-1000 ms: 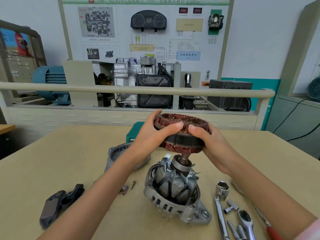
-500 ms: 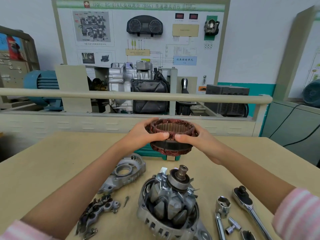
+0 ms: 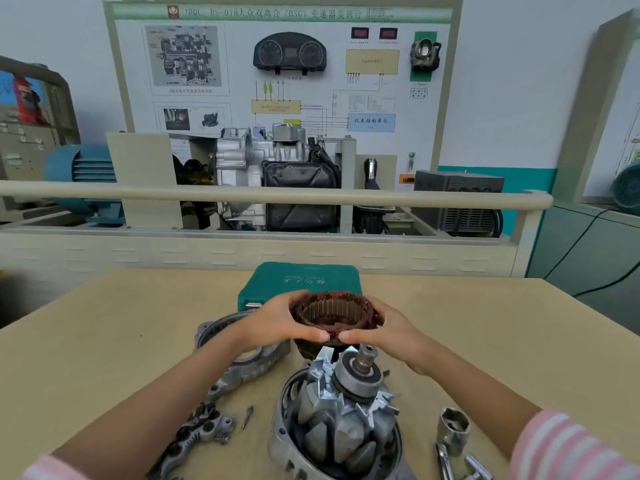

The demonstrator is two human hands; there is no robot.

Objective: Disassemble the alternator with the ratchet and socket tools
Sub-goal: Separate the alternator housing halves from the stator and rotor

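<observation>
Both hands grip the stator ring point(image 3: 334, 315), a round core wrapped in copper windings, low over the table beyond the rotor. My left hand point(image 3: 277, 323) clasps its left side and my right hand point(image 3: 388, 329) its right side, thumbs meeting at the near rim. Nearer to me stands the alternator housing point(image 3: 287, 441) with the claw-pole rotor point(image 3: 346, 410) and its shaft point(image 3: 365, 358) upright inside. Lying on the table at the lower right is a large socket point(image 3: 452, 429).
A silver end cover point(image 3: 239, 368) lies left of the rotor, a rectifier part point(image 3: 197, 434) and a small screw point(image 3: 247, 415) nearer me. A green tool case point(image 3: 304, 278) sits behind the stator. Chrome tool ends point(image 3: 460, 465) show at the bottom right. A training bench stands beyond the table.
Both hands lifted the stator off the rotor, carried it away from me, and lowered it toward the table in front of the green case. The camera view has tilted.
</observation>
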